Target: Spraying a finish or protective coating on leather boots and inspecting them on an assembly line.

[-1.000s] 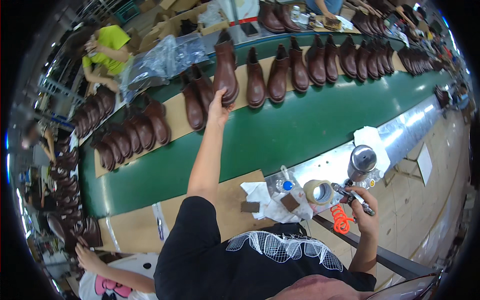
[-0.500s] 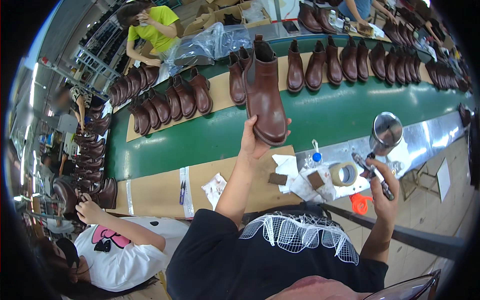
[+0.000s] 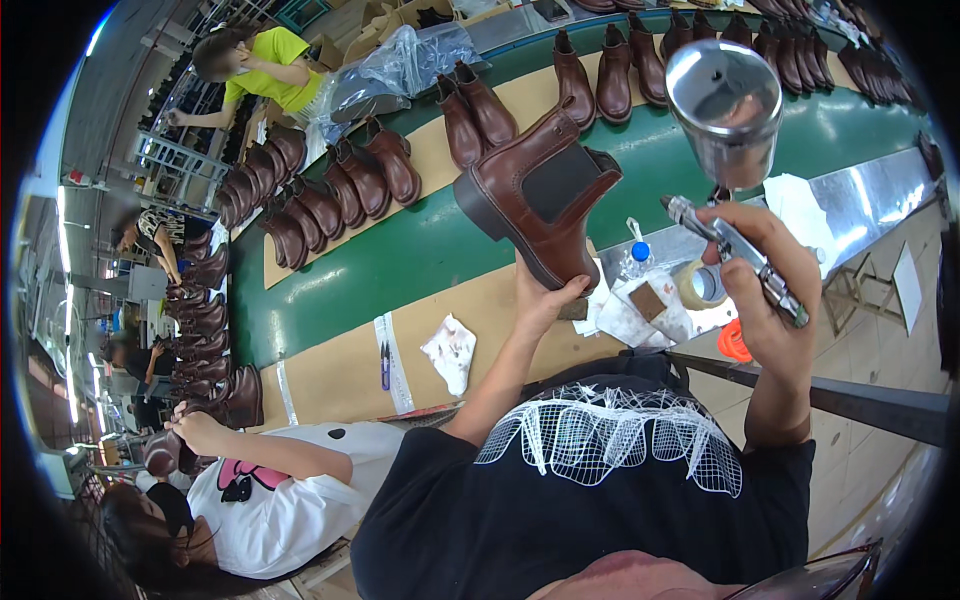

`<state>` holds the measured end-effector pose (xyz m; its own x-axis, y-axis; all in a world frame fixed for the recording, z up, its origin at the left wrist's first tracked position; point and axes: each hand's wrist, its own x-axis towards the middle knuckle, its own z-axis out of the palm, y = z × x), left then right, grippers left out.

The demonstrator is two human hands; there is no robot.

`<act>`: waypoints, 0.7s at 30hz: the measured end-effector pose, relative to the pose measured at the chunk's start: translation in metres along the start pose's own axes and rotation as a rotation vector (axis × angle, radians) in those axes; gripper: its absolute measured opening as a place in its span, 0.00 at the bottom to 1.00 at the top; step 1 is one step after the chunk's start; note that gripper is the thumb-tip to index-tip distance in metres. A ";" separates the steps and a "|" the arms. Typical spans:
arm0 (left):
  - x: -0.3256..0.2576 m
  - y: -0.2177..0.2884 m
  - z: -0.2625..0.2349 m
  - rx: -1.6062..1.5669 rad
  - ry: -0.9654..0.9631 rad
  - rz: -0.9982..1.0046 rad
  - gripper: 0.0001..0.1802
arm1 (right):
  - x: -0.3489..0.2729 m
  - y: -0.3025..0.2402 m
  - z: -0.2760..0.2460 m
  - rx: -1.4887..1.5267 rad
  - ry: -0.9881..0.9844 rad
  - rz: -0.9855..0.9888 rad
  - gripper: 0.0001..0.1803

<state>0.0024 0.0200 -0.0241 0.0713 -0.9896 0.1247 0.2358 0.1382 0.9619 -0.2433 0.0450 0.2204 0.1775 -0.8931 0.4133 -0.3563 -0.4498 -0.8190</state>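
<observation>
A brown ankle boot [image 3: 535,185] with a dark elastic side panel is held up by the toe in my left hand [image 3: 543,300]. Its side faces me, the heel points left and the pull tab is at the top. My right hand [image 3: 770,280] is closed round a metal spray gun [image 3: 740,250]. On top of the gun sits a shiny steel cup [image 3: 728,115]. The nozzle points left toward the boot, with a gap between them.
Brown boots [image 3: 345,185] stand in rows on cardboard over a green table [image 3: 330,290]. Nearer lie a stained cloth [image 3: 450,352], purple snips [image 3: 385,367], a tape roll [image 3: 700,285] and a blue-capped bottle [image 3: 638,258]. At left a co-worker [image 3: 270,500] handles a boot.
My left hand has turned the boot from toe-on to side-on, with its heel swung left. My right hand has raised the spray gun and brought it closer to the boot.
</observation>
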 end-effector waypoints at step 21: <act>-0.006 0.008 0.016 0.073 -0.010 0.046 0.47 | 0.006 0.011 0.010 -0.021 0.005 -0.058 0.16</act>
<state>-0.0117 0.0262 -0.0132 0.0702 -0.9827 0.1713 0.1611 0.1806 0.9703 -0.2368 0.0353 0.2099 0.1938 -0.8656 0.4618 -0.3648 -0.5005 -0.7851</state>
